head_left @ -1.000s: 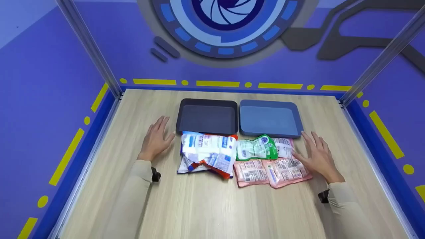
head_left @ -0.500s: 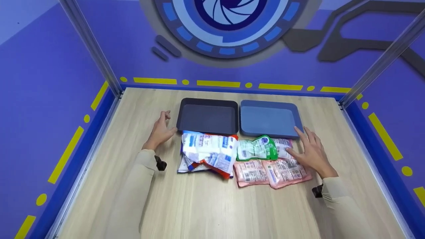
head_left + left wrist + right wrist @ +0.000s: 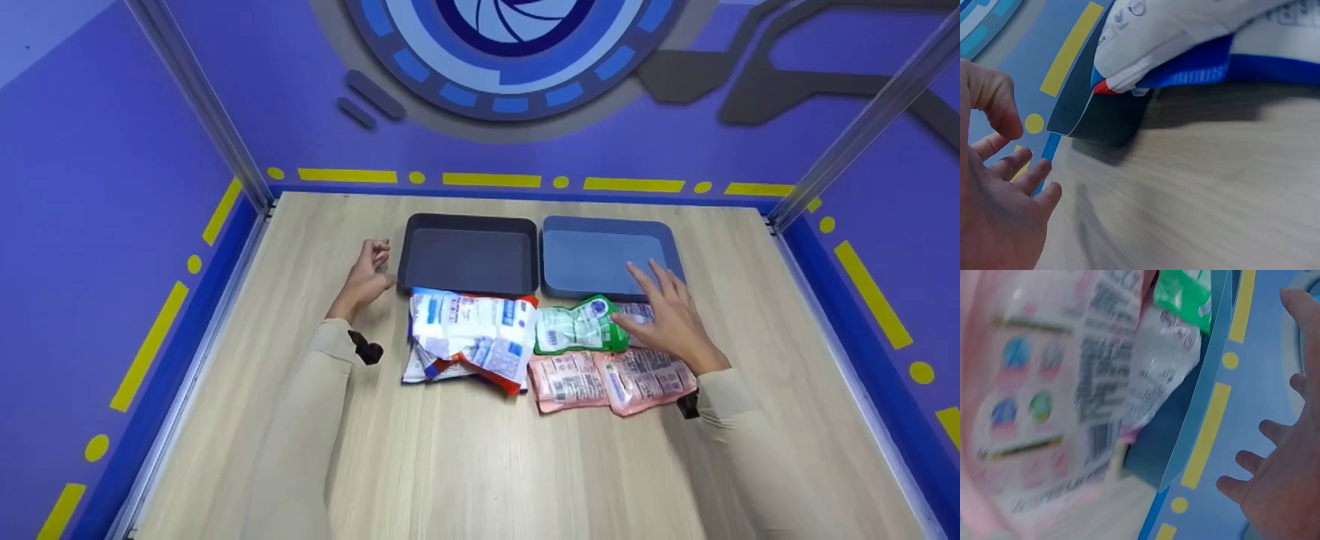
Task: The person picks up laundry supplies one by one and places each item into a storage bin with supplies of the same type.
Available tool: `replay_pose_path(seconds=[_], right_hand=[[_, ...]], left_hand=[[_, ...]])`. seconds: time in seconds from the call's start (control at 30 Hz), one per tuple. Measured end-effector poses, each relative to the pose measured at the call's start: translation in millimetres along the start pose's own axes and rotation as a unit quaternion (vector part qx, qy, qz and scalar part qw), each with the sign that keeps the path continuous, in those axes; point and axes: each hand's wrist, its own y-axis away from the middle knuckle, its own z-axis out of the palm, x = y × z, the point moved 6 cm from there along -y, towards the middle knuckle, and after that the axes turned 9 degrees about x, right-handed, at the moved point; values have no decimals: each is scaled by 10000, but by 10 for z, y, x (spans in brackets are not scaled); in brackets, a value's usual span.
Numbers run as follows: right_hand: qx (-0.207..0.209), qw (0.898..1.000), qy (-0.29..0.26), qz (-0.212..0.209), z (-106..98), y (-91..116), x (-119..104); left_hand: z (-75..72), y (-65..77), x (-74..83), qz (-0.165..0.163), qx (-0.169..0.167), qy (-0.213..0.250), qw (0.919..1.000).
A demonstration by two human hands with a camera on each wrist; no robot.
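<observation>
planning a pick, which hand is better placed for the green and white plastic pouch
Probably the right hand: it appears close to the green and white plastic pouch, while the left hand is farther, beside the dark grey rectangular tray.

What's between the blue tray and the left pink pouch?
In the head view, a green-edged pouch lies between the blue tray and the left pink pouch.

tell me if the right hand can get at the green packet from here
Probably yes: no packet appears to lie over the green packet, and the right hand is open and empty, its thumb at the packet's right edge in the head view. Whether they touch is unclear.
</observation>
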Motion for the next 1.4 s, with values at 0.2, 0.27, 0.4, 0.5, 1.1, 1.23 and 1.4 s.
replay_pose_path(seconds=[0.2,0.27,0.4,0.5,1.1,1.23,1.4], right_hand=[[-87,9994,193,-275,63,-118,-225],[-149,9991,222,-326,88,-148,-297],[-291,9985,248,-389,153,-180,-419],[-423,9976,254,-476,221,-190,-500],[-904,9913,189,-933,510,-293,-1011],[-954,9900,188,-1018,565,-307,-1109],[-1035,9887,147,-1072,620,-310,-1226]], left_hand=[[70,-47,7,-240,-317,403,9984],[90,-60,5,-298,-374,449,9978],[135,-90,-2,-343,-461,411,9975],[156,-111,-3,-362,-449,367,9977],[235,-161,-46,-475,-348,-818,9949],[244,-160,-60,-532,-350,-1033,9926],[249,-167,-72,-507,-399,-1154,9912]])
